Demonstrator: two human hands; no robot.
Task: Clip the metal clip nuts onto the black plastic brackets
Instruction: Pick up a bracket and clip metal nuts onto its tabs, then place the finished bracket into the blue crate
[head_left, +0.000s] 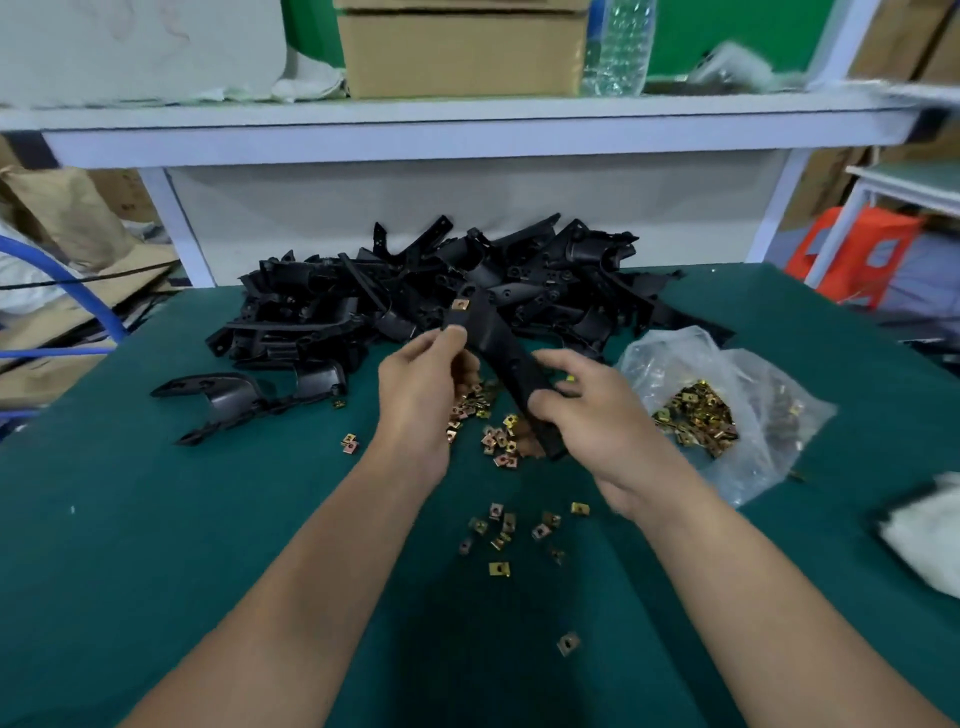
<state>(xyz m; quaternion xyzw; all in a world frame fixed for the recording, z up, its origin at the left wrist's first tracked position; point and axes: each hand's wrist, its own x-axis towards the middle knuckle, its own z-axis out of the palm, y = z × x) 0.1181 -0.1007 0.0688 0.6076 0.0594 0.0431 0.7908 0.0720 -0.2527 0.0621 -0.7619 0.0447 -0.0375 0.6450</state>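
The green mat (156, 519) runs to a far edge just behind the pile of brackets (415, 291), under a white shelf (467, 130) that overhangs that side. Its left edge slants away past the lone bracket (228, 395). The widest open stretch of mat is near left, beside the left forearm. On the right the room is tighter, with a plastic bag (769, 374) and a blurred white object (924, 530) at the edge.

One bracket (511, 358) is held up over the mat, in front of the pile, and one lies alone at left. The pile is too tangled to count. One nut (460, 305) sits clipped on the held bracket's far end. About ten loose nuts (498, 569) are scattered between the forearms, one single nut (569, 644) lies nearer, a pair (349, 441) lies left of the left wrist, and an uncountable heap (498, 436) lies under the hands. Many more are in the bag.

The left hand (426, 384) pinches the held bracket just below the clipped nut, thumb and fingertips closed on it. The right hand (587, 410) wraps the bracket's lower half, fingers curled tight round it. On the shelf stand a box (462, 52) and a bottle (621, 47).
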